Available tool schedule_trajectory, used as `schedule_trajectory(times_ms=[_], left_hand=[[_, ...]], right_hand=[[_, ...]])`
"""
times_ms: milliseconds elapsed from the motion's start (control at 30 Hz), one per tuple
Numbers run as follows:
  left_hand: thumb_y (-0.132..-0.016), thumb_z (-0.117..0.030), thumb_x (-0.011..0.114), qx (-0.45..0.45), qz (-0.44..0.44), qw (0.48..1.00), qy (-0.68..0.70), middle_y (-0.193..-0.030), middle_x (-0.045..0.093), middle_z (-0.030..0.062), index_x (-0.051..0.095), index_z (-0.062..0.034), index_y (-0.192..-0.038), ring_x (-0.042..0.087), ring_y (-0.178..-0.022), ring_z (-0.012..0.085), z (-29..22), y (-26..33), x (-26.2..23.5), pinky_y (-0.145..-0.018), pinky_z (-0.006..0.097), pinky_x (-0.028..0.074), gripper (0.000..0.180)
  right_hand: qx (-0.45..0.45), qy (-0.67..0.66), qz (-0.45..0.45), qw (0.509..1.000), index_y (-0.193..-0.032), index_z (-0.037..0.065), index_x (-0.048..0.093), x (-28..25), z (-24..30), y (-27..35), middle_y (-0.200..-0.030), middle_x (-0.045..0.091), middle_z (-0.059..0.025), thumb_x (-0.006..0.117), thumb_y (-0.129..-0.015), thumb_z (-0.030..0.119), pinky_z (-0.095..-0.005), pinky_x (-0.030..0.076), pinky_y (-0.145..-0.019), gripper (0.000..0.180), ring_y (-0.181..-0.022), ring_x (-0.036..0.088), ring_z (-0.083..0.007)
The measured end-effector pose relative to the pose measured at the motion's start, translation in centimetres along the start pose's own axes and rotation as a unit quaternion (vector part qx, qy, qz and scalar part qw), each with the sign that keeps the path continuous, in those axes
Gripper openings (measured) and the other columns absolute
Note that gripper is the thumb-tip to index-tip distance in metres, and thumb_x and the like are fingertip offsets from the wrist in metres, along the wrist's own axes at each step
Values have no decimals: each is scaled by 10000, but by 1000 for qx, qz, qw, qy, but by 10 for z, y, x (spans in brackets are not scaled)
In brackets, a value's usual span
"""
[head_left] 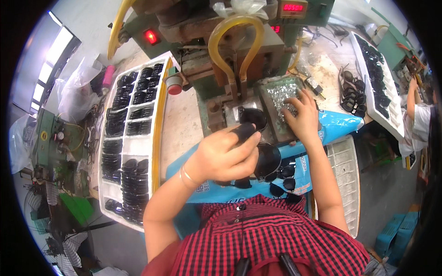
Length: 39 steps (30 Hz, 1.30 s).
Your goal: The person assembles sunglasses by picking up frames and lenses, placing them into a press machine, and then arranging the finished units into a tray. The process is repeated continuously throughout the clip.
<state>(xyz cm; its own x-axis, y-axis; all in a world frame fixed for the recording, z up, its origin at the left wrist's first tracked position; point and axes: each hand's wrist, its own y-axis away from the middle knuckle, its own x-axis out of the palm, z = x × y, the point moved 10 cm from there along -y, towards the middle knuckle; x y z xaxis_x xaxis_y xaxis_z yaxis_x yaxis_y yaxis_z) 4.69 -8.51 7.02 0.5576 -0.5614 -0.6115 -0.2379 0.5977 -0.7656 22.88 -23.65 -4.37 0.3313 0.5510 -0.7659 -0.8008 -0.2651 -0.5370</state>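
A green press machine (216, 55) with yellow hoses fills the far side of the table (182, 124). To the person's left lies a long white tray (133, 138) whose compartments hold rows of dark lenses, and a second white tray (380, 87) of the same kind lies far to the right, near another person's arm. A blue bag (304, 161) is spread across the table's near edge, with a few loose dark lenses (285, 177) on it. The left hand (225, 154) is clenched around a pair of dark sunglasses (264, 158), held just above the bag in front of the machine's base. The right hand (301, 112) rests in a small metal tray (281, 99) of tiny shiny parts, fingers (294, 102) spread and bent onto them; whether they grip any I cannot tell.
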Motion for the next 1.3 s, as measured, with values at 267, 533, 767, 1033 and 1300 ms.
schedule_trajectory(times_ms=[267, 533, 767, 1033, 1300], left_hand=[[-716, -82, 701, -13, -18, 1000, 4, -1054, 687, 107, 595, -96, -858, 673, -777, 212, 3, 15, 1, -646, 314, 598, 178], [-734, -122, 711, -156, 12, 987, -44, -1134, 676, 106, 678, -85, -948, 660, -967, 252, -3, 37, -37, -978, 419, 518, 220], [-759, -108, 708, -354, 359, 839, -205, -917, 657, 52, 677, -101, -875, 600, -855, 256, 81, 212, -141, -783, 375, 493, 120], [-771, -103, 655, -367, 492, 772, -164, -818, 615, 55, 662, -116, -870, 603, -877, 269, 90, 307, -133, -803, 394, 498, 100], [-984, -71, 546, -595, 81, 786, -148, -1028, 691, 189, 597, 59, -1165, 670, -882, 258, 114, 224, -181, -822, 347, 509, 229]], right_hand=[[-22, -30, -33, 999, -900, 29, 702, 3, -6, 6, -1167, 643, -208, 727, -760, 89, -469, 430, -1010, 155, -1135, 570, -395], [25, -78, -36, 996, -1010, 42, 703, 6, -19, -1, -977, 697, -120, 687, -854, 101, -354, 518, -793, 167, -887, 658, -277], [48, -211, -38, 975, -1023, 22, 681, 7, -22, 0, -951, 691, -114, 680, -822, 66, -326, 508, -803, 206, -856, 655, -225], [102, -210, -31, 972, -1018, 17, 720, 6, -22, -1, -975, 716, -134, 694, -859, 93, -334, 513, -838, 178, -913, 678, -250], [64, -389, 76, 916, -970, 2, 730, -52, 50, -6, -926, 717, -79, 693, -809, 37, -286, 508, -818, 169, -885, 666, -161]])
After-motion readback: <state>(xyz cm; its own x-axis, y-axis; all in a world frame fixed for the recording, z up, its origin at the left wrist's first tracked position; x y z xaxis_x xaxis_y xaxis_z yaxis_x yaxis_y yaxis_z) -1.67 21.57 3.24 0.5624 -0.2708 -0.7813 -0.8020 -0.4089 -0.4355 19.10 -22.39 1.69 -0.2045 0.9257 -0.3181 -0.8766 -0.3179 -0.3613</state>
